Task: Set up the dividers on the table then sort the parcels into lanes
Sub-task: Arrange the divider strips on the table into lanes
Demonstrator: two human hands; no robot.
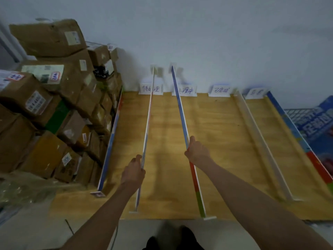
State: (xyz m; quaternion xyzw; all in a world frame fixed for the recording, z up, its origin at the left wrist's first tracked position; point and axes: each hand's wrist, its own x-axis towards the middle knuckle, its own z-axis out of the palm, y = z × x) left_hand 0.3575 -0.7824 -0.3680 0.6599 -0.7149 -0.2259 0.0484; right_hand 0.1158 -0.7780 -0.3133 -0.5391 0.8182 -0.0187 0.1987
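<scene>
A wooden table [221, 141] stretches away to the wall. My left hand [134, 171] grips a long thin divider [150, 112] on edge, left of the middle. My right hand [195, 151] grips a second divider [180, 105], blue at the far end, red and green at the near end. Both dividers run from the table's front edge to the wall. A divider [110, 143] stands along the left edge, a white one [261, 141] stands further right, and a blue-and-red one [295, 134] lines the right edge. A pile of cardboard parcels [50, 105] sits to the left.
White label cards [151, 89] with handwriting stand along the far edge by the wall, one per lane. A blue printed board [317, 121] lies to the right of the table. Plastic-wrapped items [21, 193] lie at the lower left. My dark shoes [171, 239] show below.
</scene>
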